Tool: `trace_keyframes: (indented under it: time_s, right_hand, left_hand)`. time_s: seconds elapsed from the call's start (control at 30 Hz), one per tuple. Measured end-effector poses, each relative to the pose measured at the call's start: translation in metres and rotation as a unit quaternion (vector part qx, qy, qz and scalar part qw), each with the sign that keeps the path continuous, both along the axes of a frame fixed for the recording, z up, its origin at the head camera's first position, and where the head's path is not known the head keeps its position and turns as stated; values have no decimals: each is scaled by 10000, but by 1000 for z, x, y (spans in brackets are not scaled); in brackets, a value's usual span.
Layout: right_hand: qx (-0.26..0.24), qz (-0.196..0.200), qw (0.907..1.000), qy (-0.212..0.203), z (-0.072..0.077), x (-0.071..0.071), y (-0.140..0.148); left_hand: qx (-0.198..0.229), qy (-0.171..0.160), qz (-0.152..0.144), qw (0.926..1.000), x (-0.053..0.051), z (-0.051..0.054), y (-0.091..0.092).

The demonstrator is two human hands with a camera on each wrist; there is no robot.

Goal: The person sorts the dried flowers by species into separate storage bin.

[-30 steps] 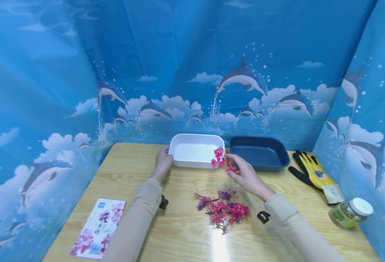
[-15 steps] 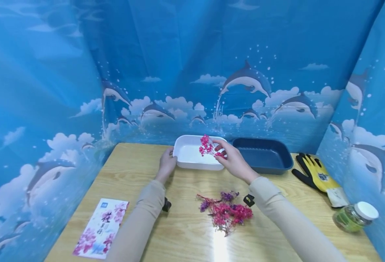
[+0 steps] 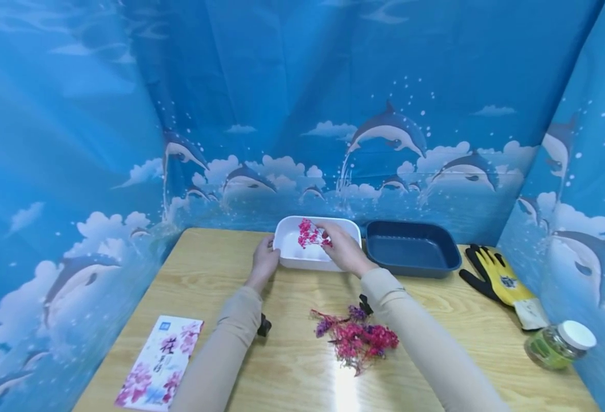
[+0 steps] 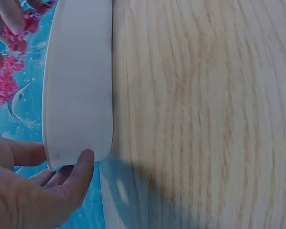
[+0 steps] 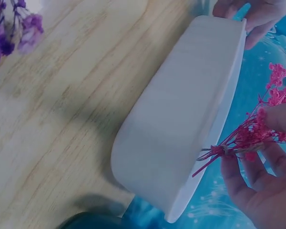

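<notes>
My left hand point(image 3: 265, 258) grips the left end of a white rectangular dish point(image 3: 317, 264); in the left wrist view its thumb and fingers point(image 4: 81, 176) lie on either side of the rim. Over the dish, my right hand point(image 3: 345, 249) pinches a sprig of small pink dried flowers point(image 3: 309, 234). The right wrist view shows the sprig's thin stems tied together, with the blossoms point(image 5: 279, 90) beside the fingers. On the table nearer me lies a pile of pink and purple dried flowers point(image 3: 361, 340), partly behind the right wrist's black strap.
A dark blue dish point(image 3: 413, 249) stands right of the white one. Further right are a yellow and black glove point(image 3: 503, 280) and a jar with a white lid point(image 3: 560, 345). A flower-printed packet point(image 3: 159, 363) lies at front left. A blue dolphin curtain point(image 3: 302, 114) surrounds the table.
My right hand has carried the pink sprig leftward from the white dish's right front corner to over its middle. The left hand stays on the dish's left end.
</notes>
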State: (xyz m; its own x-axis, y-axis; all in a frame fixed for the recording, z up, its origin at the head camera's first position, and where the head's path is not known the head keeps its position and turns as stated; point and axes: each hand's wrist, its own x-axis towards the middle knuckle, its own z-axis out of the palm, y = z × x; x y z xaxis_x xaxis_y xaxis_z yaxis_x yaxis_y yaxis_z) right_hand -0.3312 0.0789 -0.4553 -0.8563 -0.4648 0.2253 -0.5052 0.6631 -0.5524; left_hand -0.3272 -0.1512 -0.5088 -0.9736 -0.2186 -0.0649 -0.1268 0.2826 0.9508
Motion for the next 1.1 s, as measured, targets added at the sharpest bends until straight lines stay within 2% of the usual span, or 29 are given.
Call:
trace_keyframes:
  time_s: [0.33,0.5,0.77,0.97,1.1]
  right_hand:
    - [235,-28,9997,59,-10,-5,-7]
    - [230,-68,9996,-124,-12,-5,-9]
    - [124,142,9994,-306,-18,-7,-11]
    - [103,273,9981,-534,-18,-8,-7]
    - [82,303,9981,-534,-11,-10,-3]
  left_hand:
    - [518,-272,85,9982,3,5,2]
    - [755,-321,139,9965,5,9,3]
    - [793,-467,179,9956,5,8,6]
    - [897,-277,186,9954,5,7,5]
    - [794,-214,209,9964,4,9,0]
